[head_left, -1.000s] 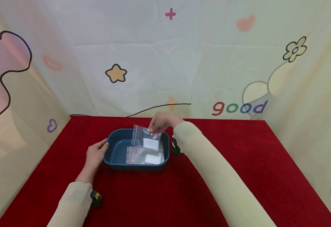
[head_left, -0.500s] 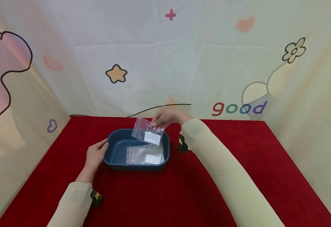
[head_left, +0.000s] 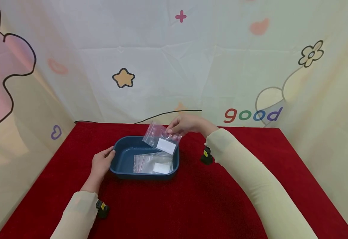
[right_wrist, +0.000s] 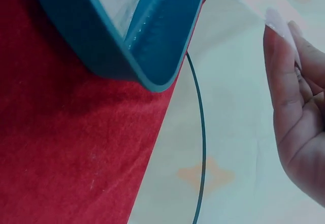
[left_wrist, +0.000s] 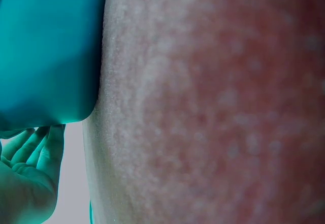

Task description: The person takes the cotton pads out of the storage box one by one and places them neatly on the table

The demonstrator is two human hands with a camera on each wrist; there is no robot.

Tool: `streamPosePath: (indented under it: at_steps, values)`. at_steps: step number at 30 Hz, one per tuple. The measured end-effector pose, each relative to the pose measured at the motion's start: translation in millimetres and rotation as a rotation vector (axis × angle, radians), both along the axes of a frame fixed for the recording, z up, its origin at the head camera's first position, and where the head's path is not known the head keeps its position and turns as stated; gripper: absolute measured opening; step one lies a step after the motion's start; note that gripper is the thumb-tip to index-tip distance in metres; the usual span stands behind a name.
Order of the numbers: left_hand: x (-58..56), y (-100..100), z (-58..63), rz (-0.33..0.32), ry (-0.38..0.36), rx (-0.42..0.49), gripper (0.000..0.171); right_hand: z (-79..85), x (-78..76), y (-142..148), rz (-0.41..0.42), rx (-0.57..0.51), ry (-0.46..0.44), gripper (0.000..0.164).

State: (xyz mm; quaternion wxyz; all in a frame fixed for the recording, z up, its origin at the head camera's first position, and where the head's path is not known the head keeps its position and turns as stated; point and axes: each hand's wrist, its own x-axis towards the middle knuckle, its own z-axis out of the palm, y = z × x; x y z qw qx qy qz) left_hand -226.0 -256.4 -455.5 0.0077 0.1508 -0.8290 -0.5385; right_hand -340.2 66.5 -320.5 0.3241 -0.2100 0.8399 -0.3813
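A blue plastic tub (head_left: pixel 144 176) stands on the red cloth, with several clear zip bags (head_left: pixel 145 162) lying in its right part. My left hand (head_left: pixel 100 163) grips the tub's left end, thumb at the rim. In the left wrist view, the fingers of that left hand (left_wrist: pixel 33 173) reach to the tub's wall (left_wrist: pixel 45 56). Pinched between thumb and finger of my right hand (head_left: pixel 188 125), a clear zip bag with a white label (head_left: pixel 166 146) hangs tilted over the tub's right back corner. The right wrist view shows this right hand (right_wrist: pixel 299 102) apart from the tub (right_wrist: pixel 117 56).
A red cloth (head_left: pixel 162 209) covers the table. Behind it hangs a pale printed curtain (head_left: pixel 168 66) with a star, hearts and the word "good". Dark wrist cameras sit at both cuffs.
My right hand has lifted the zip bag upward and carried it to the right, above the other bags. The left hand and the tub have stayed in place.
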Motion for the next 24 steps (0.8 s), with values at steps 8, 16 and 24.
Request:
streamPosePath:
  at_steps: [8, 16, 24]
  values:
    - [-1.2, -1, -0.6, -0.003, -0.003, -0.012, 0.049, -1.6, 10.0, 13, -0.005, -0.021, 0.03, 0.026]
    - [-0.1, -1, -2.5, -0.007, 0.001, 0.007, 0.049, -11.3, 23.2, 26, -0.091, -0.128, 0.01, 0.027]
    - [-0.5, -1, -2.1, 0.006, 0.008, 0.02, 0.048, -19.0, 40.2, 39, -0.155, -0.262, -0.04, 0.029]
